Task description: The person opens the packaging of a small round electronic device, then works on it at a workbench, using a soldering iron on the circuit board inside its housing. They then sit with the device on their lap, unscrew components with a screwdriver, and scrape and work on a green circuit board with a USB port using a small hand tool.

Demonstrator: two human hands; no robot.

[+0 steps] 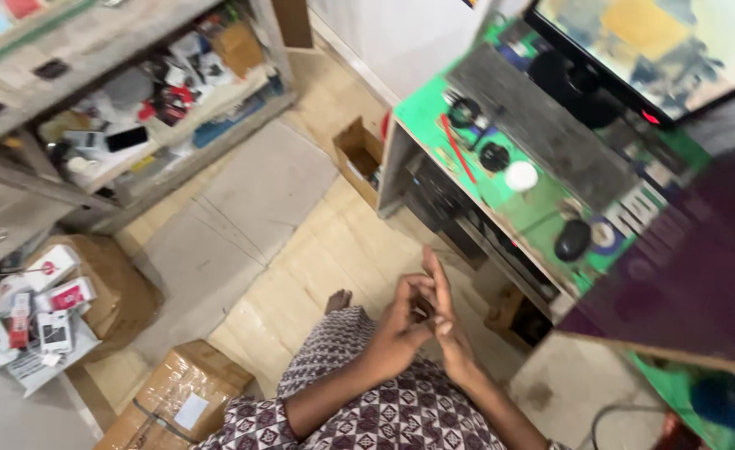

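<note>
My two hands meet in front of me, above my lap and its patterned cloth [401, 412]. My left hand [394, 332] is curled, with its fingers bent toward my right palm. My right hand [444, 310] stands edge-up with straight fingers, pressed against the left. A small dark spot [421, 313] shows between the palms; I cannot tell whether it is an object or shadow. My bare foot [338, 300] rests on the tiled floor just beyond the cloth.
A green-topped low table [421, 112] at the right carries a grey board, round black parts, a white disc [520, 176], a black mouse [572, 240] and a screen [667, 46]. A cluttered shelf [134, 117] stands at the left. Cardboard boxes [176, 396] and small packages [42, 321] lie on the floor.
</note>
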